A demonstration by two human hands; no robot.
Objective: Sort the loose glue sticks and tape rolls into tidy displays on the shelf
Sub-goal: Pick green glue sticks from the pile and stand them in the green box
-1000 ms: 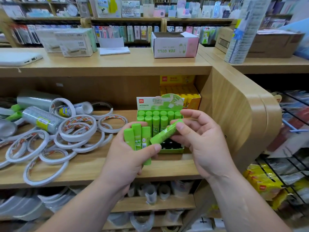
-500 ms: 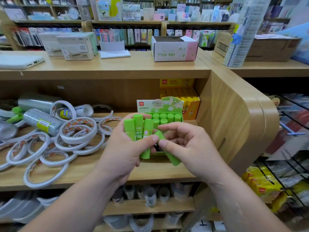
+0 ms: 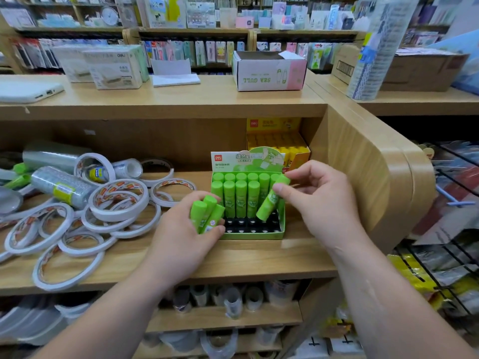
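Wooden shelf (image 3: 259, 257) carries a green box (image 3: 254, 235), tape rolls (image 3: 119, 203) heaped to its left. Right hand (image 3: 321, 200) pinches one glue stick (image 3: 269, 203) tilted over the box; left hand (image 3: 181, 244) grips three sticks (image 3: 206, 216).

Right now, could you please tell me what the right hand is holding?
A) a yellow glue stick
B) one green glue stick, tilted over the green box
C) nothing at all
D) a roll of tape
B: the right hand pinches a single green glue stick, tilted, with its lower end over the empty slots of the green box; the left hand grips a bunch of glue sticks.
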